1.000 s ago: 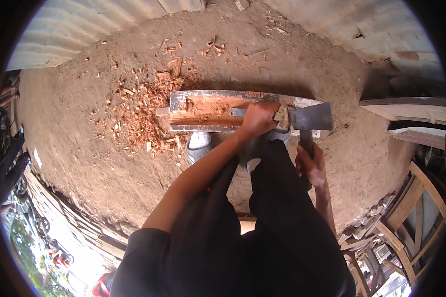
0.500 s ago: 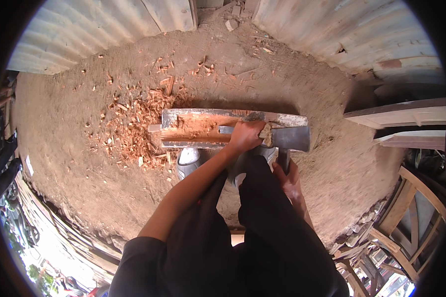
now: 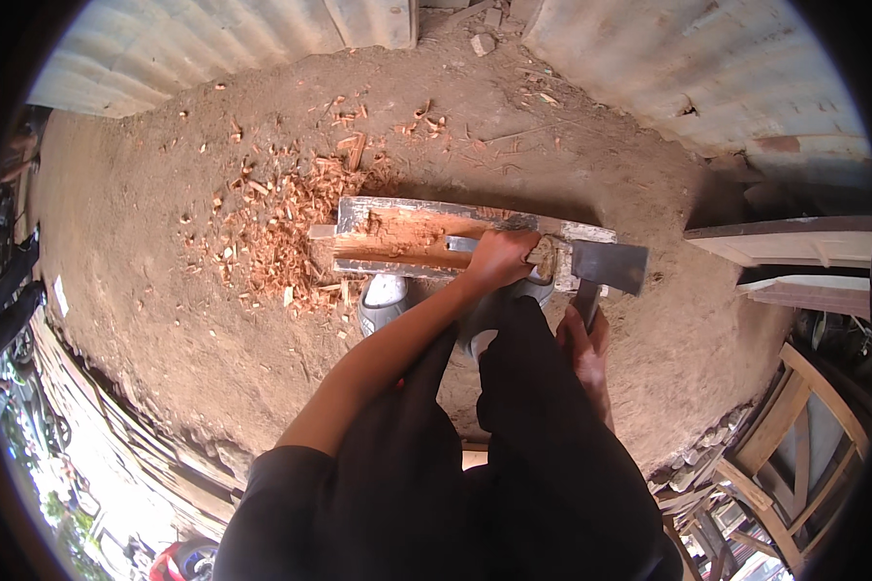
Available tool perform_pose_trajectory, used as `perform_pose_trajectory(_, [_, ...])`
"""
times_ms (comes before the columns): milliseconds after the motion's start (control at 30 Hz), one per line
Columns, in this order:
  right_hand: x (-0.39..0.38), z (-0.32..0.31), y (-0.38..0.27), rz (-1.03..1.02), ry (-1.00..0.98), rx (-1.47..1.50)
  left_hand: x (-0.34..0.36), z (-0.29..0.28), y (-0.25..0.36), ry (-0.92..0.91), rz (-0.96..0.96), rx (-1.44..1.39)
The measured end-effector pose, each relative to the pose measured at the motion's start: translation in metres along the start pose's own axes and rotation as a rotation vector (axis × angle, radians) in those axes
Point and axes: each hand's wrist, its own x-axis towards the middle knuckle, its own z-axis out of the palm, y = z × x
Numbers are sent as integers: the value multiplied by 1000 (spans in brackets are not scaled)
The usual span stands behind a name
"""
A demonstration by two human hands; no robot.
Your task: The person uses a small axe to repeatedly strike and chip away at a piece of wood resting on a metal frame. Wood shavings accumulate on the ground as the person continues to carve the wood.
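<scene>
A long wooden block [image 3: 407, 242] with a hollowed orange face and worn pale edges lies crosswise in front of my shoes. My left hand [image 3: 502, 259] is wrapped around a chisel [image 3: 461, 245], its metal blade pointing left along the hollow. The chisel's wooden handle end [image 3: 545, 258] sticks out right of my fist. In my right hand [image 3: 585, 346], closed around its handle, is a hatchet [image 3: 610, 264] with a broad dark metal head. The back of that head faces the chisel's handle end, with a small gap between.
Orange wood chips [image 3: 300, 223] are heaped on the dirt floor [image 3: 126, 252] left of the block. My shoes [image 3: 385, 302] stand against its near side. Corrugated metal sheets [image 3: 669, 68] border the far side. Wooden panels [image 3: 794, 242] and a wooden frame [image 3: 804, 445] stand at the right.
The hatchet head has drawn back to the right, from close against the chisel's handle end to slightly apart. The whole view has shifted a little; my left hand still grips the chisel.
</scene>
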Motion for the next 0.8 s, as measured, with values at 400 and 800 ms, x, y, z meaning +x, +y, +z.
perform_pose_trajectory(400, [-4,6,2,-94,30,-275,-11,-5,-5,-19,96,-49])
perform_pose_trajectory(800, [-9,16,-22,-22,87,-143,-3,-8,-5,133,27,-114])
